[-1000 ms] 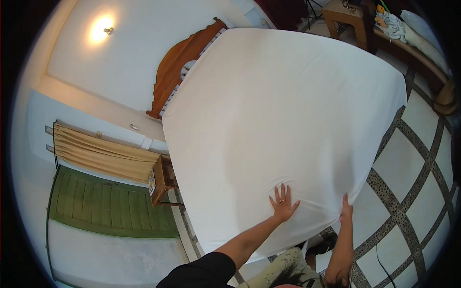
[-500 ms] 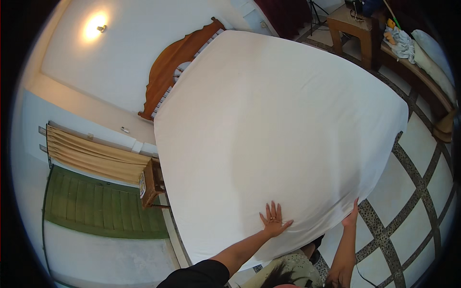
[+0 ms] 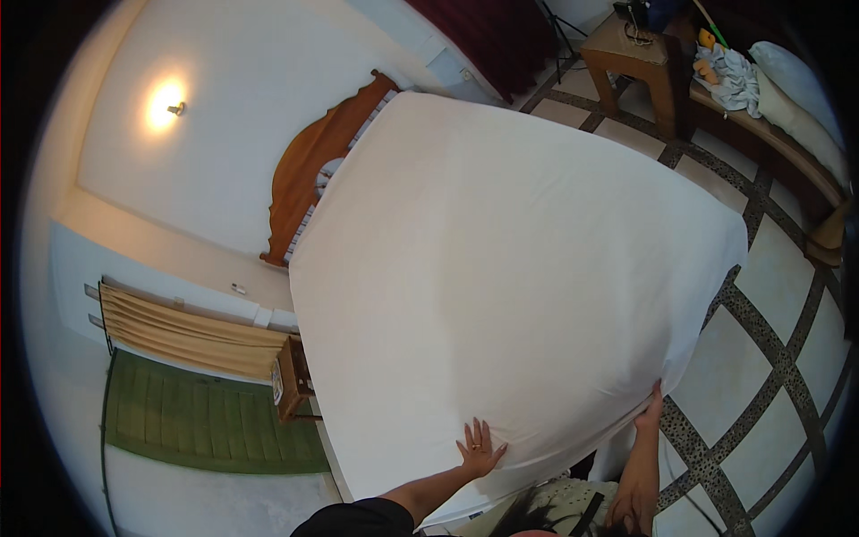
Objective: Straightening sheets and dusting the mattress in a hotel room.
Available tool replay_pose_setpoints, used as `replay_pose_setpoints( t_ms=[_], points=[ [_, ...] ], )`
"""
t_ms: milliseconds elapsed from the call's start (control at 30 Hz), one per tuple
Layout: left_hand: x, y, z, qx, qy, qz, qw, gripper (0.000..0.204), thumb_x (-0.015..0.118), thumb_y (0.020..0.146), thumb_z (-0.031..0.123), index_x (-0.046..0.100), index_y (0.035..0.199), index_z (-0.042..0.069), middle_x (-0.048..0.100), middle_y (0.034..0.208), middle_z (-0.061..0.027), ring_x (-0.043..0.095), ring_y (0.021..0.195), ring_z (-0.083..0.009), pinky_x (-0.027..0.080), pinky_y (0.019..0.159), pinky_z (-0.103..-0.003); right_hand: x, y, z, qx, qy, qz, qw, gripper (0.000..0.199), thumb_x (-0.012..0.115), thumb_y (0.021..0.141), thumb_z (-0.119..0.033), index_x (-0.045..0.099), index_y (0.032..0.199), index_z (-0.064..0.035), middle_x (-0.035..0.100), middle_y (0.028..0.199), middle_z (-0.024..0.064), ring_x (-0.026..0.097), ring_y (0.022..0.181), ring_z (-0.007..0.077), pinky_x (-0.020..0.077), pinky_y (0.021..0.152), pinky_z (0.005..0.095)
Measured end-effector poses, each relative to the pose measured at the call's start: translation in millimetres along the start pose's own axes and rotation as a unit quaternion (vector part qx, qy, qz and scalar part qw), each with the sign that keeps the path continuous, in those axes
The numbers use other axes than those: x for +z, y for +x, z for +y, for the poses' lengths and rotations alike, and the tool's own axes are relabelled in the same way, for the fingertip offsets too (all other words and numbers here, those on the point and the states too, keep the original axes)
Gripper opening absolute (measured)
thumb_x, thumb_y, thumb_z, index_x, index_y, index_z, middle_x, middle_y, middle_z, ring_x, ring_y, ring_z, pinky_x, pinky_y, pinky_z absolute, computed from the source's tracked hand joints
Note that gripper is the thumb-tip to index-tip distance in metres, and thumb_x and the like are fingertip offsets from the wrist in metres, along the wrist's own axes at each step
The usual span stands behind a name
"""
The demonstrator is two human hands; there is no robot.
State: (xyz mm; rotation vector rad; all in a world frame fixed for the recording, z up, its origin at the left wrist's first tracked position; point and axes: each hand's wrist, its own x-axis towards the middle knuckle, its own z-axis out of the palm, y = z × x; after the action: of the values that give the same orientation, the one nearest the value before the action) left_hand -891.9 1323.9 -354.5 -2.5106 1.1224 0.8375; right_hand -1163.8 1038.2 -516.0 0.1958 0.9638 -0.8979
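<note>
A large white bedsheet (image 3: 501, 259) covers the bed and hangs over its near and right edges. On its surface near the front, my left hand (image 3: 480, 450) lies flat, palm down, fingers spread, with a ring on one finger. At the near right edge, my right hand (image 3: 650, 412) holds the hem of the sheet from the side, its fingers partly hidden by the cloth. Small creases run along the sheet from that grip. The striped mattress shows in a narrow strip beside the carved wooden headboard (image 3: 309, 166).
A wooden side table (image 3: 291, 380) stands left of the bed, near a green panel (image 3: 215, 416) and tan curtain (image 3: 188, 329). At the far right are a wooden table (image 3: 631, 54) and a bench holding pillows and cloth (image 3: 729, 80). Tiled floor (image 3: 729, 358) runs along the right.
The view has shifted, so the bed sits lower in it. My left hand has slid a little leftward over the sheet, still flat. My right hand stays at the sheet's edge.
</note>
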Motion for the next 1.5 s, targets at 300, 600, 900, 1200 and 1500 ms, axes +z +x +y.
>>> replay_pose_setpoints(
  t_ms=[300, 600, 900, 1200, 1500],
  points=[
    [-62, 86, 176, -0.195, -0.166, 0.156, 0.954, 0.077, 0.037, 0.085, 0.059, 0.007, 0.142, 0.016, -0.004, 0.146, -0.0201, -0.003, 0.131, -0.0481, 0.01, 0.098, -0.067, 71, 52, -153, 0.041, -0.037, -0.069, 0.996, 0.08, 0.066, 0.075, -0.049, 0.034, 0.132, -0.0043, 0.045, 0.129, 0.0123, 0.044, 0.116, 0.0302, 0.0364, 0.096, 0.0434],
    [-159, 225, 467, 0.01, -0.087, 0.208, 0.974, 0.094, 0.038, 0.079, 0.068, -0.001, 0.142, 0.012, -0.009, 0.146, -0.021, -0.013, 0.133, -0.0407, -0.001, 0.094, -0.069, 26, 79, -227, 0.064, -0.171, -0.003, 0.983, 0.069, 0.069, 0.077, -0.032, 0.036, 0.13, -0.0024, 0.047, 0.125, 0.0117, 0.046, 0.113, 0.0268, 0.0377, 0.094, 0.0408],
    [-189, 298, 565, 0.05, -0.001, 0.108, 0.993, 0.127, 0.047, 0.058, 0.083, -0.017, 0.139, 0.009, -0.027, 0.141, -0.0189, -0.029, 0.126, -0.0437, -0.006, 0.093, -0.069, 45, 110, -276, 0.131, 0.112, -0.203, 0.964, 0.059, 0.052, 0.087, -0.039, 0.034, 0.132, -0.0055, 0.042, 0.131, 0.0102, 0.038, 0.121, 0.0298, 0.0298, 0.101, 0.0458],
    [-181, 316, 560, 0.058, 0.025, 0.097, 0.993, 0.133, 0.05, 0.056, 0.082, -0.018, 0.136, 0.0, -0.028, 0.138, -0.0266, -0.03, 0.123, -0.0482, -0.007, 0.09, -0.071, 129, 176, -376, 0.063, 0.013, -0.127, 0.99, 0.069, 0.051, 0.083, -0.054, 0.033, 0.134, -0.0105, 0.044, 0.13, 0.0095, 0.041, 0.12, 0.0294, 0.0344, 0.098, 0.0458],
    [-192, 318, 561, 0.061, 0.008, 0.05, 0.997, 0.136, 0.053, 0.056, 0.081, -0.018, 0.134, -0.004, -0.029, 0.137, -0.0288, -0.031, 0.122, -0.0494, -0.009, 0.09, -0.07, 150, 213, -427, 0.124, -0.135, -0.052, 0.982, 0.076, 0.058, 0.076, -0.058, 0.038, 0.131, -0.0094, 0.047, 0.128, 0.0106, 0.046, 0.116, 0.0276, 0.0374, 0.096, 0.042]
  ],
)
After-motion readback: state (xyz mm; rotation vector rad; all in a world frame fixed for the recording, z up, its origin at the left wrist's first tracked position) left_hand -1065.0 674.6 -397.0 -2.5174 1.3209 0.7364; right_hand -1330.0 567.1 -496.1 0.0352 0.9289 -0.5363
